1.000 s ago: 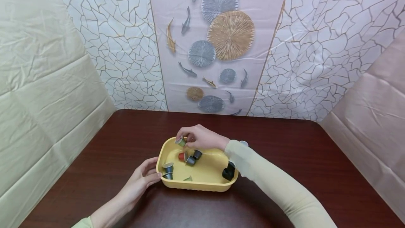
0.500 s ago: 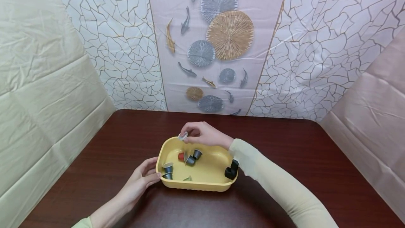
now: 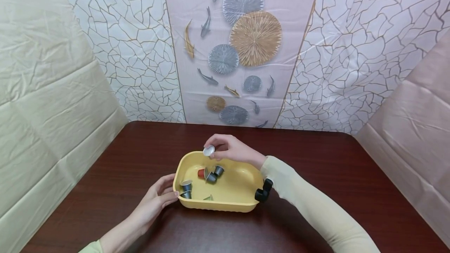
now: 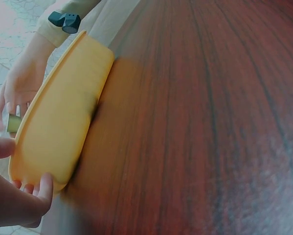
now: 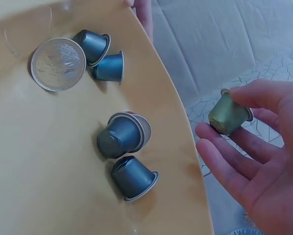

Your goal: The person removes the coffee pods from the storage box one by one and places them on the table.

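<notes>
My right hand (image 3: 230, 151) pinches a green coffee capsule (image 5: 227, 113) between thumb and fingers, just over the far left rim of a yellow plastic tub (image 3: 232, 207). The capsule's silvery lid faces me in the head view. At the tub's left end, my left hand (image 3: 154, 200) grips the wall, thumb at the rim and fingers lower down. Inside the tub, a red capsule (image 3: 201, 173) lies beside two dark ones (image 5: 134, 178) near the middle. Two blue capsules (image 5: 108, 67) sit in the near left corner. Another capsule's foil lid (image 5: 58, 64) shows by the near wall.
The tub stands on a dark reddish-brown table (image 3: 105, 190). A black device (image 3: 263, 191) is strapped at my right wrist and overlaps the tub's right end. Patterned cloth (image 3: 239, 50) hangs behind the table's far edge, with plain cloth on both sides.
My right hand has risen a little and shifted right with the green capsule, turning its foil lid toward the head view. The left hand and the tub stay in place.
</notes>
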Demonstrator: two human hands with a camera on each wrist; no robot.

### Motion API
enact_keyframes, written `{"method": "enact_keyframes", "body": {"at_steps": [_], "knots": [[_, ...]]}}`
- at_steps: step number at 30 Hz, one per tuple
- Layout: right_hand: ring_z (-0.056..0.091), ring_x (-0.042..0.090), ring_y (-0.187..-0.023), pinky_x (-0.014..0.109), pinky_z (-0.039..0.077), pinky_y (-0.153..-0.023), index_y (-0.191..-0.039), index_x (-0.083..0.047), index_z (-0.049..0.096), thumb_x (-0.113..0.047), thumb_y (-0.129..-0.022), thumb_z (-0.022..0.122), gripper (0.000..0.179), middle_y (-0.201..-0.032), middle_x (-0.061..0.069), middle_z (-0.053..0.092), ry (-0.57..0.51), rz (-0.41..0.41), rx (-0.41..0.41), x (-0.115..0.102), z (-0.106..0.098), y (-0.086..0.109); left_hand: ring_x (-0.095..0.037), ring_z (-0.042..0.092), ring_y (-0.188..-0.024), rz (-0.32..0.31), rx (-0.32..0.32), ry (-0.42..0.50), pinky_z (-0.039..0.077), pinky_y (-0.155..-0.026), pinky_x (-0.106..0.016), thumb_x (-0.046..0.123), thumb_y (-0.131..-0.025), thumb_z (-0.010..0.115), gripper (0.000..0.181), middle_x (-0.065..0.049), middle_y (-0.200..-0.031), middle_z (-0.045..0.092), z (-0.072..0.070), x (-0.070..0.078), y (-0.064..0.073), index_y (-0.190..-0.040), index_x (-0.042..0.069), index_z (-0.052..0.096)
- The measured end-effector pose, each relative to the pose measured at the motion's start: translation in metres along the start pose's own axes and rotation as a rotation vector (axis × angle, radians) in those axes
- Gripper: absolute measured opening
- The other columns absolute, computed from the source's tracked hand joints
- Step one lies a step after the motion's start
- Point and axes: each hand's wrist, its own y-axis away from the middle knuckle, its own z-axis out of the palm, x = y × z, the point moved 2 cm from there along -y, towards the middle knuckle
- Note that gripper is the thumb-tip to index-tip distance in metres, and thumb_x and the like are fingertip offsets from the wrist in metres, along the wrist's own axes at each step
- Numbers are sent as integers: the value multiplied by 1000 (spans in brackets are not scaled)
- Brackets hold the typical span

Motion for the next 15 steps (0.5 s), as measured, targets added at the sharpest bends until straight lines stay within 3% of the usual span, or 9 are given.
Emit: {"method": "enact_keyframes", "body": {"at_steps": [6,15], "knots": [[70,22,-104,29,57,-84,-131,-11,61,-7,-87,71,44,-123,13,68,36,79,30,-1,-5,9,-16,53,-119,8,-4,3,50,-92,-21,4,-92,57,62,-21,-150,38,0,0,0,-148,-1,31],[69,25,-104,30,57,-88,-127,-9,63,-8,-86,73,42,-122,13,68,53,108,46,-3,-14,24,-18,53,-120,-7,6,0,50,-91,-21,5,-92,58,61,-21,-149,39,0,0,0,-148,1,32]]}}
